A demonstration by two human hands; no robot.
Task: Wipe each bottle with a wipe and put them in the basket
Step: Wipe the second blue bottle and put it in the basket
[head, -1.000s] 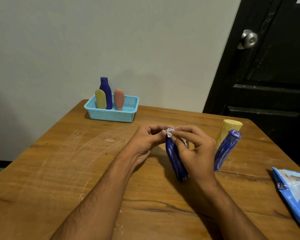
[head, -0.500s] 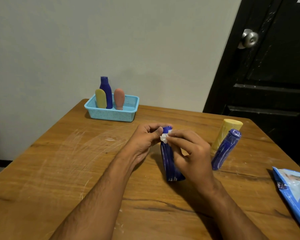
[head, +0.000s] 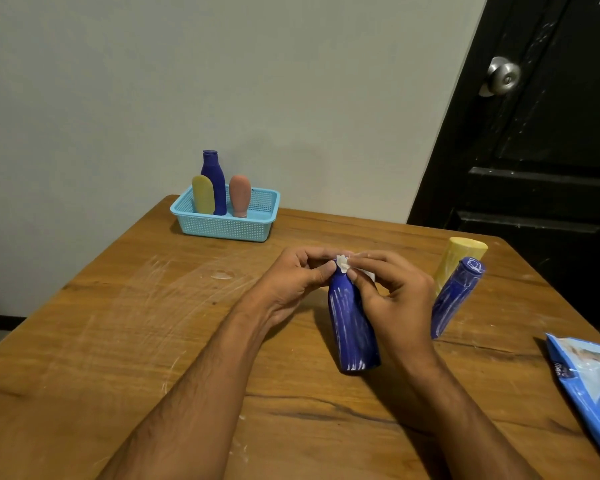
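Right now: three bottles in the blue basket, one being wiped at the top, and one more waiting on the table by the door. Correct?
Not quite. The head view shows two waiting, not one: a yellow bottle and a blue bottle. The rest holds: three stand in the basket, and both hands work the wipe at the held bottle top.

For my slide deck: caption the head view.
Both hands, left hand and right hand, rub a white wipe on a blue bottle's top; three bottles already stand in the basket.

White-streaked blue bottle (head: 352, 327), turquoise basket (head: 222, 228)
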